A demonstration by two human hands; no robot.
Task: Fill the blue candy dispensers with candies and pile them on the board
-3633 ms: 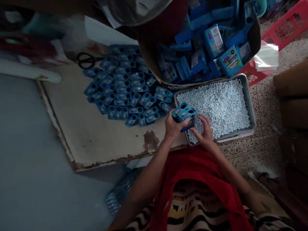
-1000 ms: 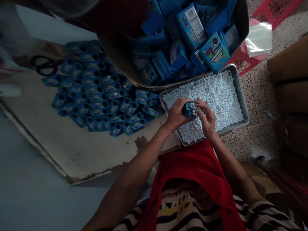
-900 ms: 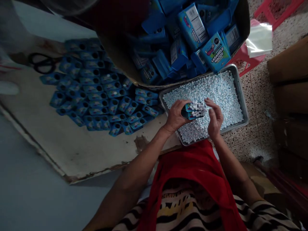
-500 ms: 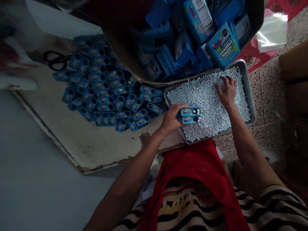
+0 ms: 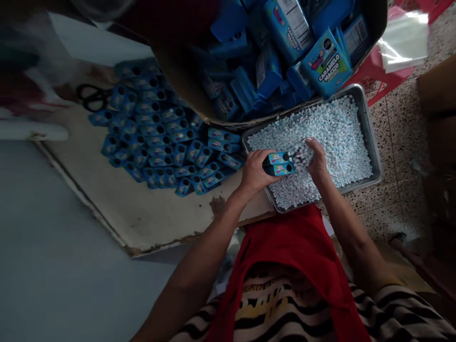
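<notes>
My left hand grips two small blue candy boxes stacked side by side, their round holes facing right, above the near left part of a metal tray. The tray is full of small white and pale blue candies. My right hand is cupped right beside the boxes' open ends, fingers curled over a scoop of candies; the hand is a little blurred.
Several filled blue boxes lie in rows on a worn white board. A big cardboard carton of empty blue boxes stands behind the tray. Black scissors lie at far left. Speckled floor and a red stool at right.
My right hand reached to the far side of the tray, then came back to the boxes with candies. The left hand kept the two boxes in roughly the same spot.
</notes>
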